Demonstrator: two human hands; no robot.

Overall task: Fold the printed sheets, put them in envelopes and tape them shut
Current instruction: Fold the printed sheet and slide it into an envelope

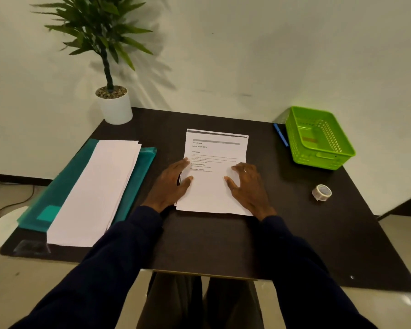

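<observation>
Head view, looking down on one dark surface (199, 245) pushed against a pale wall. On its left side lies one teal folder (57, 186), and on the folder one stack of long white papers (100, 191), slightly fanned; I cannot count the pieces in it. One printed sheet (211, 191) lies flat in the middle, text facing up, and a second paper edge peeks out at its far end. At the far right corner sits one green basket (323, 160), and at the far left corner one potted plant (115, 108).

Two hands in dark sleeves rest on the printed sheet. The left hand (170, 184) lies on the sheet's left edge with straight fingers. The right hand (249, 184) lies on the right edge, fingers spread apart and tips pressing the paper. Neither grips it.

One tape roll (321, 192) lies near the basket, well to the right of the right hand. One blue pen (281, 135) lies just beside the basket's left wall.
</observation>
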